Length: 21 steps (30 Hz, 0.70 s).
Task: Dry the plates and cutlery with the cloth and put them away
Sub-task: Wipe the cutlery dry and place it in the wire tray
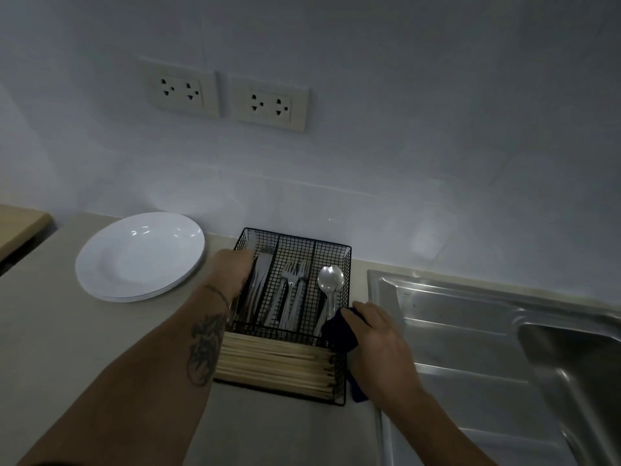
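A black wire cutlery basket [346, 260] stands on the counter by the wall. Its back compartments hold knives [260, 284], forks [292, 290] and spoons [331, 280]; the front one holds wooden chopsticks [275, 364]. My left hand [232, 274] reaches into the left compartment over the knives; its fingers are hidden, so I cannot tell whether it holds one. My right hand [379, 341] grips a dark blue cloth [339, 334] at the basket's right side. A stack of white plates [141, 255] sits to the left of the basket.
A steel sink [504, 348] with its drainboard lies to the right of the basket. Two wall sockets [225, 95] sit above the counter. A wooden surface [20, 227] shows at the far left edge.
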Available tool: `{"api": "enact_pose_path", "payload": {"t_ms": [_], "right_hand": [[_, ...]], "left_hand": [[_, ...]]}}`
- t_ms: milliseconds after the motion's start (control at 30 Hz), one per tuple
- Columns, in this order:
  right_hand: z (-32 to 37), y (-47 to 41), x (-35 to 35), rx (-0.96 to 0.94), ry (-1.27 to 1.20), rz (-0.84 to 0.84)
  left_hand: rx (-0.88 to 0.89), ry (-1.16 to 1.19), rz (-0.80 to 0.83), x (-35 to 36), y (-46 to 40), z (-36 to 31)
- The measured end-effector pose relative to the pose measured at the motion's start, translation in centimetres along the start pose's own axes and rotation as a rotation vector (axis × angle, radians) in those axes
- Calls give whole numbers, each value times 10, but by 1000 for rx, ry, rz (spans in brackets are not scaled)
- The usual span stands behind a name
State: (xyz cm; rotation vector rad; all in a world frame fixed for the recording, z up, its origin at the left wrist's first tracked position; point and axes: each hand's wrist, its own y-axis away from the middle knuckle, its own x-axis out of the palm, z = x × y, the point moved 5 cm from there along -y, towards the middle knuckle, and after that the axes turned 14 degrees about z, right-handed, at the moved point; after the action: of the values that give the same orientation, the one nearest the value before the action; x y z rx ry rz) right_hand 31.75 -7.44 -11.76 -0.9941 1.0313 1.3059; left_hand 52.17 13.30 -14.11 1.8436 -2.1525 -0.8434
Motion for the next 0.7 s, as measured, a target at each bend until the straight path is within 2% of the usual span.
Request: {"api": "enact_pose_path", "payload": {"t_ms": [67,100,333,533,700], "right_hand": [[-1,0,3,7,-26,-7],[-2,0,5,17,-38,-9],[-4,9,1,63,-74,-19],[-9,26,2,126,-105,43],[-5,47,-9,166,-125,83]], "left_hand": [[23,-96,-33,0,-10,0],[31,-65,-42,1,-16,2],[116,-288,56,14,4,7],[204,-459,101,21,26,5],[303,-480,108,29,61,4]]}}
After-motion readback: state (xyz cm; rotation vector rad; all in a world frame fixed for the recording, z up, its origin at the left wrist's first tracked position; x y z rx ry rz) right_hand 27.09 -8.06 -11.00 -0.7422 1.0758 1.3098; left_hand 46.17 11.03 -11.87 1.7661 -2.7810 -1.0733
